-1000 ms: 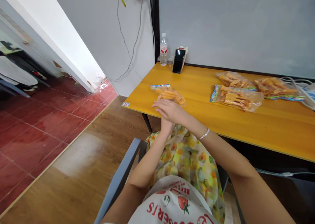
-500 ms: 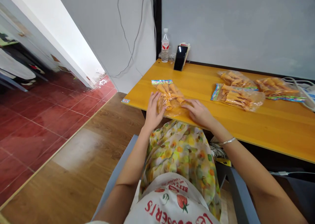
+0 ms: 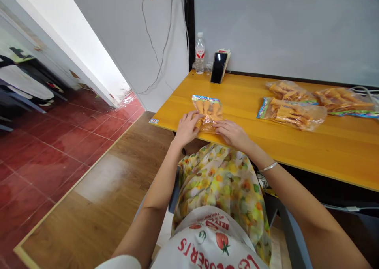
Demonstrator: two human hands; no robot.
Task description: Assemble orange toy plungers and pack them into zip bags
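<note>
A clear plastic bag point(image 3: 207, 127) lies near the front edge of the desk, with a colourful printed strip along its far end. Inside it are several orange pieces point(image 3: 206, 107), narrow at one end and flared at the other; their exact kind is unclear. My left hand point(image 3: 187, 129) grips the bag's left side, fingers bent over the plastic. On the opposite side, my right hand point(image 3: 232, 133) has its fingers pressed together on the bag's near right edge. Both thumbs are partly hidden.
Several similar bags point(image 3: 296, 114) of orange pieces lie on the right of the yellow desk point(image 3: 266, 146). A water bottle point(image 3: 200, 54) and a propped phone point(image 3: 219, 68) stand at the back left. Cables point(image 3: 363, 90) lie at the far right.
The bag has been turned straighter, its printed strip now pointing away from me, and its pieces lie more in line. My right hand has moved left, closer to my left hand.
</note>
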